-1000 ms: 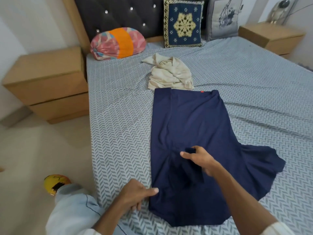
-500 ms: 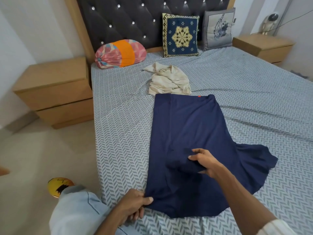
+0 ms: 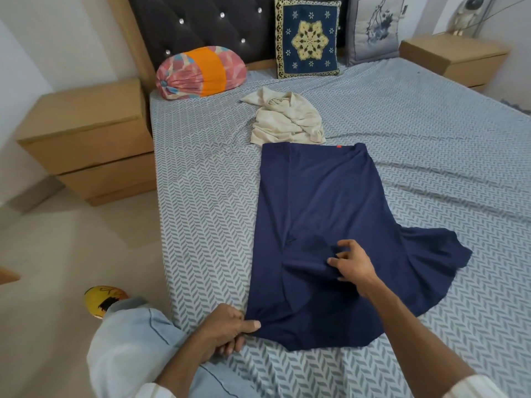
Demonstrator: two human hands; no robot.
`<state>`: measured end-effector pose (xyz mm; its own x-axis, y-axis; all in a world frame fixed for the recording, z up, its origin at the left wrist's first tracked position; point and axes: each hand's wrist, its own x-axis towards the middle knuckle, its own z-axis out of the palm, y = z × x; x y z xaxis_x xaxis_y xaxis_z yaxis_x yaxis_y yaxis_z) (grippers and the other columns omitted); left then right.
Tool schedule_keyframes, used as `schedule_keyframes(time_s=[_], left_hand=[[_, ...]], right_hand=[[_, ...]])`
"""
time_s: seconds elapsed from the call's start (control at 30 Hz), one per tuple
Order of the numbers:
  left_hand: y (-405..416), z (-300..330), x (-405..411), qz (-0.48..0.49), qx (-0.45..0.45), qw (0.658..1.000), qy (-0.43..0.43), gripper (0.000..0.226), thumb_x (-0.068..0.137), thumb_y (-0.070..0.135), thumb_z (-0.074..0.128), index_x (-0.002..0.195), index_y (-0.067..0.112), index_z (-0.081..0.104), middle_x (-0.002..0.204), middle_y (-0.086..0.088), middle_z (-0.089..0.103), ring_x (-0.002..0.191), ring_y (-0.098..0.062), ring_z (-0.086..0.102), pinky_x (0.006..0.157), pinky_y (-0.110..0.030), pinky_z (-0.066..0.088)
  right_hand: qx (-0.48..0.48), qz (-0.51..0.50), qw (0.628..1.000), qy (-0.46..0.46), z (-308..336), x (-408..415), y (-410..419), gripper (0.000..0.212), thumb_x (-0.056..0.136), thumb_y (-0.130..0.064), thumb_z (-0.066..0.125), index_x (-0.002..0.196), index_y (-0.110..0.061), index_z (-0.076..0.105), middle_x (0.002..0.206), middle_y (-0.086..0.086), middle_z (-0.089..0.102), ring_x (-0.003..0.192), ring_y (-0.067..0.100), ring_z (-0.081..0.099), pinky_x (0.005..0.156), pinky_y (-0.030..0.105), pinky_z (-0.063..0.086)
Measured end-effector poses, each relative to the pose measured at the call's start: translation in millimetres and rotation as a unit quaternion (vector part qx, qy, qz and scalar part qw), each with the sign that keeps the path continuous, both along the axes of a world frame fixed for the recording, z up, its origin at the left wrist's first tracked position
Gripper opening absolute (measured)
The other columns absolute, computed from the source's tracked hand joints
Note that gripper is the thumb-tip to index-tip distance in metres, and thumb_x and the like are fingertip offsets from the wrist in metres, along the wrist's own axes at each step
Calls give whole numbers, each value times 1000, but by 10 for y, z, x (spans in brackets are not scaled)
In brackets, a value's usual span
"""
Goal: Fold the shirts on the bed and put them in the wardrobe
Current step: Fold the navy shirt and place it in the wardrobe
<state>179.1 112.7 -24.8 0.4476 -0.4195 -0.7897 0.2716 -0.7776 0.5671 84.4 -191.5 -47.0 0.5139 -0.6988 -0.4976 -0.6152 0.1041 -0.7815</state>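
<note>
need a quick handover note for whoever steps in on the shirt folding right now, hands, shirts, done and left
Left hand: pinches the near left corner of the navy shirt.
Right hand: fingers spread on a folded-in flap at the shirt's middle; grip unclear.
Navy shirt: flat on the bed, left side folded in, right side spread out.
Cream shirt: crumpled just beyond it, unfolded.
Done: first fold of the navy shirt.
Left: finish folding navy, fold cream, put both in the wardrobe, which is not in view.
</note>
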Motion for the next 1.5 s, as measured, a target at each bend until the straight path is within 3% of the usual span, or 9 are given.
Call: schedule_keyframes(time_s=[0.23, 0.43, 0.53, 0.63, 0.8, 1.0, 1.2, 1.33, 1.5], left_hand=[[-348, 93, 174, 25, 38, 928, -371, 54, 90, 50, 63, 59, 6, 59, 52, -3, 62, 60, -25, 62, 63, -34, 45], [-1202, 184, -49, -101, -127, 919, -359, 11, 84, 32, 76, 89, 23, 71, 85, 10, 71, 75, -4, 65, 71, -17, 46], [-1413, -23, -187, -191, -100, 915, -342, 42, 86, 41, 72, 121, 18, 66, 116, 3, 63, 104, -13, 62, 90, -21, 45], [-1460, -170, -280, -259, -45, 898, -354, 59, 90, 49, 64, 136, 14, 55, 134, 0, 51, 125, -21, 47, 106, -29, 38], [-1450, -189, -270, -260, -56, 901, -344, 52, 96, 42, 56, 139, 14, 52, 135, 3, 48, 128, -18, 42, 108, -27, 36], [-1540, 19, -165, -168, -45, 950, -260, 46, 103, 42, 39, 74, 12, 58, 86, -5, 63, 96, -25, 63, 90, -36, 48], [-1634, 101, -32, 190, -102, 976, 28, 92, 89, 80, 20, 97, 7, 75, 90, -9, 77, 91, -26, 71, 83, -39, 55], [-1571, 155, 13, 274, -122, 951, 74, 58, 86, 64, 61, 94, 7, 69, 89, -12, 76, 89, -29, 73, 84, -43, 59], [-1634, 134, 10, 281, -123, 951, 42, 9, 94, 15, 65, 91, 6, 64, 92, -13, 73, 79, -25, 72, 75, -36, 58]], right_hand=[[-261, -95, 959, 58, 205, -428, -354, 26, 89, -28, 65, 114, -18, 65, 105, 0, 69, 102, 22, 63, 89, 31, 43], [-195, -333, 915, 121, 199, -1101, -1241, 47, 79, -23, 70, 120, -2, 62, 119, 26, 64, 115, 42, 59, 99, 43, 46], [-83, -376, 916, 114, 167, -1296, -1488, 52, 75, -28, 73, 116, 2, 60, 111, 22, 66, 101, 38, 66, 84, 43, 56], [-5, -352, 936, 18, 294, -1334, -1600, 15, 86, -19, 70, 82, -9, 59, 79, 6, 59, 65, 19, 57, 56, 30, 47], [-25, -365, 929, -49, 375, -1213, -1749, 18, 78, -30, 66, 79, -16, 54, 91, 15, 62, 76, 24, 58, 67, 37, 50], [-320, -126, 938, -37, 754, -577, -717, 16, 93, -28, 61, 96, -15, 52, 87, 11, 68, 81, 32, 62, 79, 40, 47], [-465, 232, 854, -8, 521, -6, 201, 16, 97, -33, 47, 88, -22, 41, 90, 3, 63, 86, 28, 58, 62, 42, 46], [-462, 411, 785, -37, 118, -60, 441, 14, 95, -29, 50, 107, -21, 50, 104, -5, 64, 94, 22, 60, 72, 37, 50], [-502, 344, 793, -4, -70, -500, 268, 60, 72, -32, 73, 127, -22, 52, 136, -3, 54, 122, 19, 50, 97, 35, 46]])
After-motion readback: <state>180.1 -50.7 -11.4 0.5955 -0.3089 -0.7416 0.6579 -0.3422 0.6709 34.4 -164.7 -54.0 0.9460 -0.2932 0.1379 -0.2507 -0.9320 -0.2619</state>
